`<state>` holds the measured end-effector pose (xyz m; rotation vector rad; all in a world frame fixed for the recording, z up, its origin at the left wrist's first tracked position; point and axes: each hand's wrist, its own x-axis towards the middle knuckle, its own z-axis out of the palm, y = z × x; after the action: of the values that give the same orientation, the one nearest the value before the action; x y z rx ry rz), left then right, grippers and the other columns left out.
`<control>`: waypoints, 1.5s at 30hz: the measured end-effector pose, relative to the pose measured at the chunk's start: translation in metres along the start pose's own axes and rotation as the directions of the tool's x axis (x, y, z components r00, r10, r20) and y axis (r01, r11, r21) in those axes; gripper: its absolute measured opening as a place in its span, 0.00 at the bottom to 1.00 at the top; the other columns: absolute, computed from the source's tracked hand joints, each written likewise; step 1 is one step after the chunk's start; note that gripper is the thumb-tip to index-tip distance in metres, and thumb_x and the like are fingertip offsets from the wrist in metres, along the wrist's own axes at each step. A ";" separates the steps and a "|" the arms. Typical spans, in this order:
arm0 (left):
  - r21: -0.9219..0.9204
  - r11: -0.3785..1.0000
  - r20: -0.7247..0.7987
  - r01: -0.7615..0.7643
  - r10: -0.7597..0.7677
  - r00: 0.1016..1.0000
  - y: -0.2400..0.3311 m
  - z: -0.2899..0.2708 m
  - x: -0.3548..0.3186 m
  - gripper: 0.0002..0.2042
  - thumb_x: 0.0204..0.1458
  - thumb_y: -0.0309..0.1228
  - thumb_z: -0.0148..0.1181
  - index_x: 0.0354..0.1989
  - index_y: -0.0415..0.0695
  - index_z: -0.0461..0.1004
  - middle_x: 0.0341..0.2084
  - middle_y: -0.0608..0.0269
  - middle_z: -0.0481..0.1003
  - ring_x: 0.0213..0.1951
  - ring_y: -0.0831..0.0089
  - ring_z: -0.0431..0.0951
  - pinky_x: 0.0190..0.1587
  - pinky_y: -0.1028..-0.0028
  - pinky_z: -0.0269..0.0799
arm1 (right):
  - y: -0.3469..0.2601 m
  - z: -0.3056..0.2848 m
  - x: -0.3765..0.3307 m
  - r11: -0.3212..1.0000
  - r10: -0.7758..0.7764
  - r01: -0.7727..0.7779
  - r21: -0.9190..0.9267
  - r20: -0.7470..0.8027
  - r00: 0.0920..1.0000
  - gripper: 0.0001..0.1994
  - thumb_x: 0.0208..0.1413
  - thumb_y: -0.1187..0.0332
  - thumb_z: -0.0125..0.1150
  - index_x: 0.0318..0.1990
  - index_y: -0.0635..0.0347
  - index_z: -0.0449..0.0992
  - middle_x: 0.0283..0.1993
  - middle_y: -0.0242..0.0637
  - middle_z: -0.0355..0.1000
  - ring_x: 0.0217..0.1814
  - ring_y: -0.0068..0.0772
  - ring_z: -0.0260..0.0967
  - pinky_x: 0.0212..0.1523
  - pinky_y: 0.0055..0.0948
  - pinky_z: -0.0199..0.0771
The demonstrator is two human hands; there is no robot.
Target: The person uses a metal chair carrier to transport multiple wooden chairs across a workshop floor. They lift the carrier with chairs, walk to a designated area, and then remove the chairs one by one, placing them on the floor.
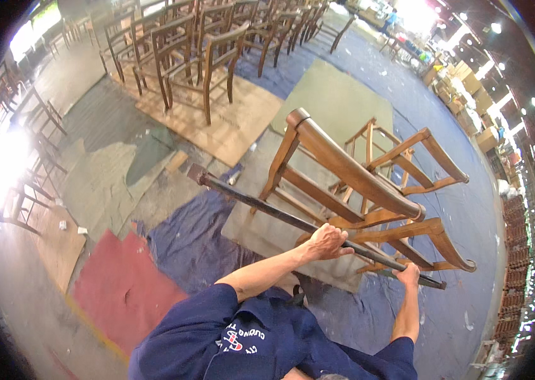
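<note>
A long dark metal bar clamp (261, 212) stretches across in front of me, with a block-like jaw at its far left end. My left hand (329, 242) is closed round the bar near its middle. Close to its right end, my right hand (408, 274) grips the same bar; some of its fingers are hidden. Just beyond the bar stands a brown wooden chair frame (356, 168) with a thick curved top rail. Two more chair frames, a near one (400, 237) and a farther one (419, 161), crowd beside it on the right. Whether the clamp touches any frame I cannot tell.
Several finished-looking wooden chairs (207, 63) stand in rows at the far left. Blue sheeting (451, 209), a red mat (122, 285) and flat boards (217, 126) cover the floor. Stacked wooden parts (513, 272) line the right side, with cardboard boxes (470, 82) farther back.
</note>
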<state>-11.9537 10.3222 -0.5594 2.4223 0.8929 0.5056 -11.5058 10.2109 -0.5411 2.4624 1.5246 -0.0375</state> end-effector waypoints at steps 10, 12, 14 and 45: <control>-0.006 1.000 -0.062 -0.016 0.016 0.998 0.061 0.001 -0.058 0.30 0.56 0.61 0.53 0.38 0.39 0.73 0.30 0.53 0.77 0.35 0.57 0.79 0.42 0.61 0.70 | 0.022 -0.027 -0.082 0.995 -0.082 0.074 -0.064 -0.135 0.988 0.23 0.35 0.53 0.78 0.35 0.60 0.81 0.39 0.49 0.77 0.49 0.52 0.73 0.51 0.49 0.71; -0.016 0.999 -0.050 -0.035 0.034 0.998 0.067 0.001 -0.067 0.30 0.54 0.62 0.54 0.38 0.41 0.74 0.31 0.55 0.77 0.38 0.59 0.80 0.44 0.61 0.70 | 0.022 -0.017 -0.094 0.993 -0.032 0.012 -0.120 -0.167 0.986 0.21 0.36 0.53 0.78 0.33 0.59 0.82 0.37 0.48 0.78 0.48 0.52 0.74 0.50 0.48 0.71; 0.126 0.988 0.006 0.084 -0.086 0.996 0.073 0.000 -0.078 0.30 0.52 0.63 0.54 0.37 0.42 0.74 0.31 0.55 0.78 0.39 0.59 0.80 0.45 0.61 0.71 | 0.017 -0.003 -0.105 0.993 -0.118 0.114 -0.028 -0.198 0.973 0.20 0.35 0.54 0.78 0.34 0.57 0.83 0.38 0.46 0.79 0.46 0.51 0.75 0.51 0.45 0.70; -0.137 -0.328 0.440 0.935 -0.866 -0.240 0.129 0.333 -0.997 0.30 0.55 0.56 0.55 0.36 0.33 0.78 0.30 0.41 0.79 0.35 0.53 0.82 0.39 0.60 0.76 | -0.347 -0.099 -0.256 -0.772 -0.129 -0.163 0.615 0.100 0.987 0.51 0.50 0.43 0.70 0.68 0.75 0.52 0.68 0.53 0.57 0.66 0.49 0.61 0.69 0.44 0.61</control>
<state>-12.4377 9.4509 -0.9176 0.5096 1.9830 -0.2071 -11.9394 10.1544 -0.4737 2.7299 0.8657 -3.7627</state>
